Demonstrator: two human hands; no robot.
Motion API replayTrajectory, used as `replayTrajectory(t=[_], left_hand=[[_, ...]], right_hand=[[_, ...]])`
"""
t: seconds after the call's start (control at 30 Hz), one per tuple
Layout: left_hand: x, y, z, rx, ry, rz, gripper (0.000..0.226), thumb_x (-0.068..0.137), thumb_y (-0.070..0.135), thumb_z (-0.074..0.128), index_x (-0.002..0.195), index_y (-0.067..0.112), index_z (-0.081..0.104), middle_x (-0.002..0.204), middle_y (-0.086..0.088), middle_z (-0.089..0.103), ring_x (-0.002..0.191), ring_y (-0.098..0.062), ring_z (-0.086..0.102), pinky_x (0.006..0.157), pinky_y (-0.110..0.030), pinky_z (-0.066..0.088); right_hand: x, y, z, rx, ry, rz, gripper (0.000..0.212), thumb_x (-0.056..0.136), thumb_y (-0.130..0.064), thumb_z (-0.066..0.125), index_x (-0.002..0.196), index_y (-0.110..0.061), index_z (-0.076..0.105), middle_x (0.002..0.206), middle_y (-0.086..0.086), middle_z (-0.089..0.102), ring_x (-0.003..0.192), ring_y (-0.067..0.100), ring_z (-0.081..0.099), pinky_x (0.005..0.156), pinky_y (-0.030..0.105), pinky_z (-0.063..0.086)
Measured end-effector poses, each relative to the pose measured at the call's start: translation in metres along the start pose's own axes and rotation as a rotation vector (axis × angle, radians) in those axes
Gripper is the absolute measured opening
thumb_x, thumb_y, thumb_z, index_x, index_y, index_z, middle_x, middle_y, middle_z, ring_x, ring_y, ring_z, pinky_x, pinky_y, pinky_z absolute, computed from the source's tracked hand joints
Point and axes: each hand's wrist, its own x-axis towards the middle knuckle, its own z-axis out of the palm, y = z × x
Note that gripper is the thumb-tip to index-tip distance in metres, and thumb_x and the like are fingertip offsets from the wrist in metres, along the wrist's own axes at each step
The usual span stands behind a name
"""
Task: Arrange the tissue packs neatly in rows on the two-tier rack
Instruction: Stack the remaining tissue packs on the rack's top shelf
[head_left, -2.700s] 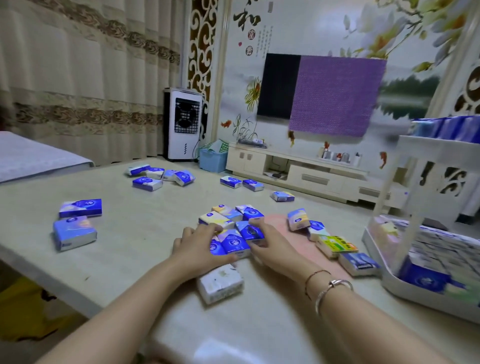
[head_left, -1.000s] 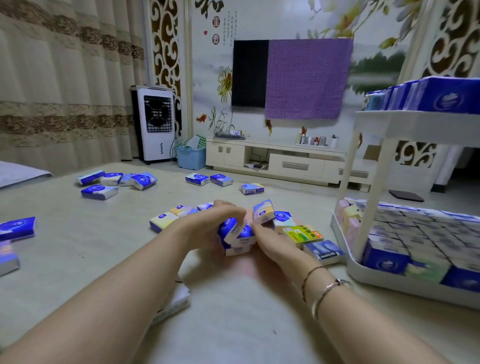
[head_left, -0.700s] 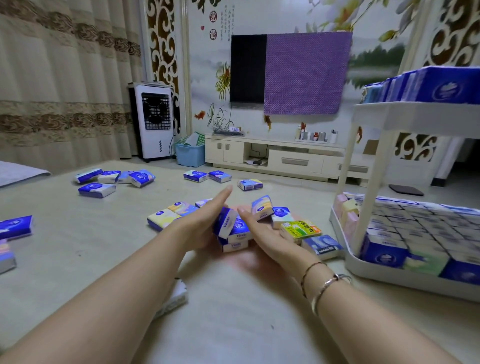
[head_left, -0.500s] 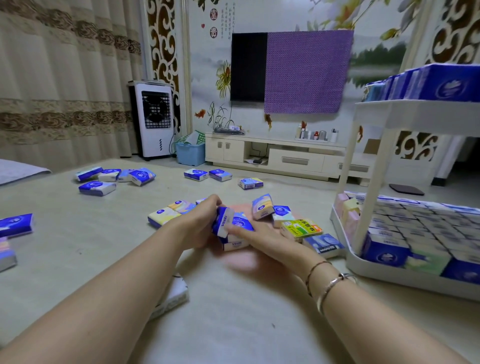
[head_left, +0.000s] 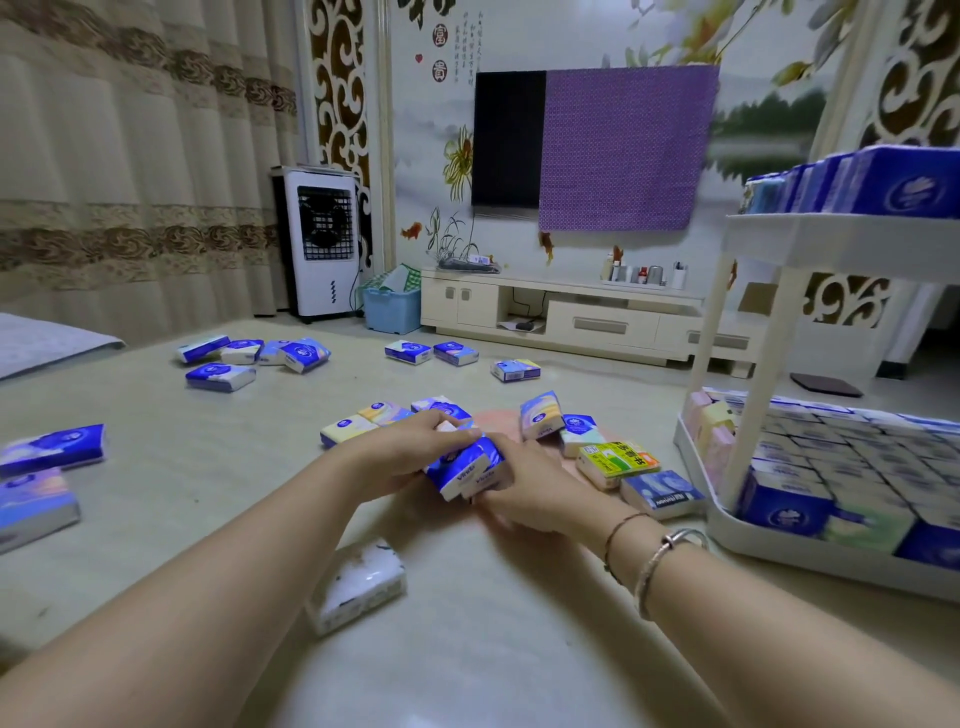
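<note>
Your left hand (head_left: 415, 452) and right hand (head_left: 524, 493) clamp a bunch of blue tissue packs (head_left: 465, 467) between them, mid-table, left of the two-tier rack (head_left: 779, 244). They look light, soft and slick-wrapped; squeeze the bunch's outer faces so none slips out.

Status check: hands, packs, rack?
Left hand and right hand both gripping blue tissue packs. Rack right, partly filled. Loose packs between.
</note>
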Motion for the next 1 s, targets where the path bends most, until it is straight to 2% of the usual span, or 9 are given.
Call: replayTrajectory(t=[0.1,0.2,0.37,0.47,0.6,0.73,0.83,0.9,1.0], left_hand=[[-0.013,-0.005,-0.006,0.088,0.05,0.021,0.042,0.088,0.048,0.06,0.12,0.022,0.052,0.111,0.001,0.06,0.109,-0.017,0.06,0.091,-0.027,0.047],[-0.017,-0.015,-0.008,0.172,0.117,0.026,0.052,0.081,0.066,0.055,0.119,0.031,0.051,0.116,0.002,0.059,0.111,-0.015,0.057,0.099,-0.031,0.045],[-0.008,-0.026,-0.006,0.021,0.136,0.015,0.093,0.044,0.089,0.059,0.119,0.034,0.049,0.117,-0.002,0.064,0.11,-0.021,0.062,0.1,-0.042,0.047],[-0.018,-0.015,0.003,-0.236,0.126,-0.013,0.069,0.073,0.07,0.055,0.12,0.02,0.057,0.109,-0.009,0.069,0.102,-0.026,0.067,0.099,-0.045,0.048],[-0.016,0.0,0.017,-0.399,0.198,-0.014,0.045,0.095,0.054,0.043,0.088,0.015,0.066,0.092,-0.009,0.07,0.088,-0.025,0.067,0.091,-0.039,0.05],[-0.002,0.001,0.047,-0.32,0.273,0.01,0.03,0.099,0.033,0.046,0.104,0.008,0.061,0.101,-0.011,0.066,0.087,-0.024,0.065,0.074,-0.031,0.049],[0.012,-0.01,0.06,-0.288,0.261,-0.003,0.026,0.097,0.015,0.046,0.12,0.004,0.053,0.119,-0.019,0.062,0.091,-0.024,0.063,0.078,-0.034,0.052],[0.017,-0.011,0.061,-0.321,0.277,-0.01,0.023,0.098,0.009,0.044,0.12,0.006,0.05,0.122,-0.02,0.06,0.093,-0.025,0.062,0.077,-0.035,0.053],[0.01,0.0,0.06,-0.304,0.268,-0.017,0.031,0.098,0.006,0.042,0.128,0.003,0.047,0.124,-0.021,0.058,0.095,-0.025,0.059,0.068,-0.028,0.049]], right_hand=[[-0.006,-0.009,-0.002,0.08,-0.055,-0.052,0.055,0.076,-0.023,0.064,0.126,-0.039,0.047,0.107,0.004,0.063,0.107,0.022,0.056,0.095,0.037,0.047],[-0.013,-0.015,-0.011,0.448,-0.2,-0.054,0.048,0.078,-0.013,0.074,0.116,-0.037,0.055,0.083,-0.008,0.07,0.08,0.002,0.065,0.074,0.016,0.048],[-0.012,-0.024,-0.003,0.62,-0.083,0.054,0.041,0.075,-0.023,0.079,0.112,-0.023,0.061,0.089,0.002,0.071,0.084,0.014,0.065,0.075,0.024,0.048],[-0.013,-0.024,-0.001,0.539,-0.027,0.028,0.041,0.076,-0.006,0.074,0.113,-0.009,0.056,0.093,0.009,0.064,0.083,0.02,0.06,0.074,0.027,0.049],[-0.016,-0.014,-0.026,0.195,0.114,-0.031,0.06,0.07,-0.015,0.072,0.124,-0.023,0.047,0.118,0.002,0.046,0.105,0.018,0.054,0.086,0.033,0.053],[-0.033,0.003,-0.029,0.164,0.013,-0.014,0.065,0.069,-0.016,0.07,0.127,-0.027,0.043,0.118,0.001,0.052,0.105,0.017,0.056,0.088,0.032,0.053],[-0.049,0.01,-0.021,0.227,0.053,-0.018,0.073,0.077,-0.012,0.068,0.139,-0.026,0.032,0.096,-0.013,0.043,0.081,-0.004,0.047,0.063,0.001,0.042],[-0.052,0.014,-0.013,0.297,0.078,-0.035,0.075,0.082,-0.005,0.067,0.142,-0.014,0.024,0.096,-0.013,0.038,0.071,-0.011,0.039,0.051,-0.002,0.036],[-0.052,0.021,-0.009,0.38,0.16,-0.032,0.064,0.075,-0.008,0.074,0.127,-0.009,0.037,0.092,-0.013,0.046,0.077,-0.008,0.047,0.059,0.001,0.041]])
